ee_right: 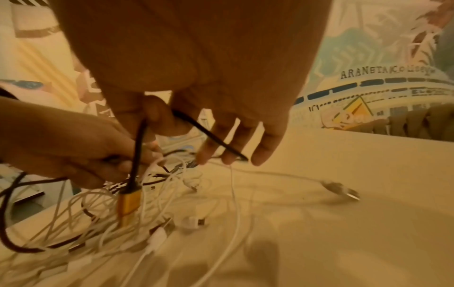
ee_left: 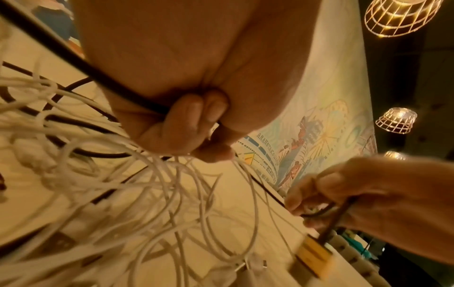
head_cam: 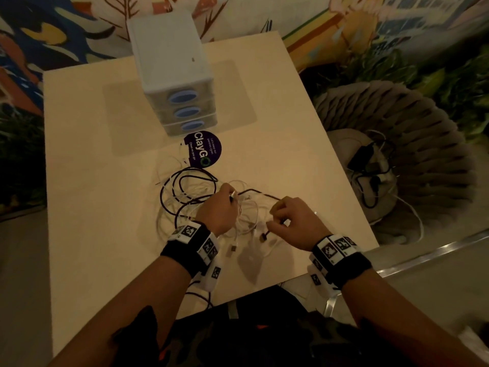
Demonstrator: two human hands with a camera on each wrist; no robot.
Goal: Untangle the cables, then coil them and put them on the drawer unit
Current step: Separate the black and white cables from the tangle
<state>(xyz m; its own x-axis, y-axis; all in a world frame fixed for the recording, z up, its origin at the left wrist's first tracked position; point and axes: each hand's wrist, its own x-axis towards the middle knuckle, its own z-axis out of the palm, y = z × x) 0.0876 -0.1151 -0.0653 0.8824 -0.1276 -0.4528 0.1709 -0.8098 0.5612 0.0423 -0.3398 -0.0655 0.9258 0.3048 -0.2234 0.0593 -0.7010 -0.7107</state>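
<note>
On the pale table (head_cam: 105, 207), a tangle of white cables (head_cam: 248, 215) and one black cable (head_cam: 185, 178) lies between the person's wrists and a round purple ClayGo sticker (head_cam: 203, 149). Behind the sticker stands the white drawer unit (head_cam: 172, 56), three blue-handled drawers facing the person, well apart from the heap.

Over the left part of the tangle, the left hand (head_cam: 218, 210) has its fingers curled tight round the black cable, which runs through the fist; white loops hang just under it. Just beside it, the right hand (head_cam: 293, 221) pinches the same black cable between thumb and forefinger, its other fingers loosely spread, and the cable's yellow plug (ee_right: 129, 205) dangles below onto the white strands. A silver-tipped plug (ee_right: 341, 189) lies off to the right.
</note>
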